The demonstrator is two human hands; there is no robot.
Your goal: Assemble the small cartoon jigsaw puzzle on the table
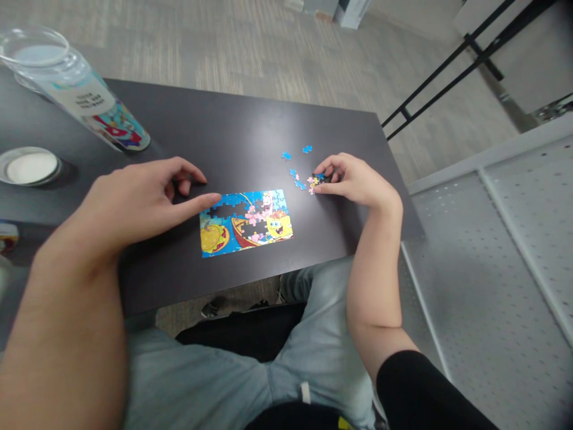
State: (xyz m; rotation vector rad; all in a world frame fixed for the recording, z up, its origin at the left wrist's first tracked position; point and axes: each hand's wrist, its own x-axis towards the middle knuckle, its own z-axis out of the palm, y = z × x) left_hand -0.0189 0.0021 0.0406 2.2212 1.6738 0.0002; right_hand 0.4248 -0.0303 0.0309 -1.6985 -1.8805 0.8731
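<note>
A partly assembled jigsaw puzzle (215, 239) lies flat on the dark table, a cartoon picture with a burger, a boat and a yellow square character. Two gaps in it show the tabletop. My left hand (147, 194) is open, its thumb tip at the puzzle's upper left edge and its other fingers curled apart from the thumb. To the right of the puzzle, my right hand (353, 179) has thumb and forefinger around a small cluster of pink, yellow and blue puzzle pieces (312, 184). Several loose blue pieces (293, 174) lie just left of those fingertips.
A tall clear printed jar (107, 107) stands at the table's back left, with a round white-topped lid (31, 167) nearer me. The table (215, 131) ends on the right beside a grey perforated panel (501, 257). Black metal bars (447, 71) rise behind that corner.
</note>
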